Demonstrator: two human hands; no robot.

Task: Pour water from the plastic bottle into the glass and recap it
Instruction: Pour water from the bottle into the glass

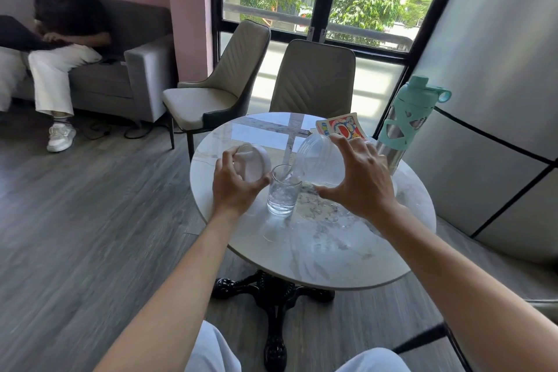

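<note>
White-trousered knees lowest in frame. Right hand grip clamped on tilted plastic bottle, mouth over glass mid-surface; left hand closed on cap. Probably best to pour slow, level off early.

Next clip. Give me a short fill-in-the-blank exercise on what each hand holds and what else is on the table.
1. The right hand tilts the clear bottle over the ____.
2. The left hand holds the white ____.
3. The glass stands on the round table and already holds some ____.
4. The steel flask at the table's right edge has a ____ lid.

Missing words: glass; cap; water; teal
</note>
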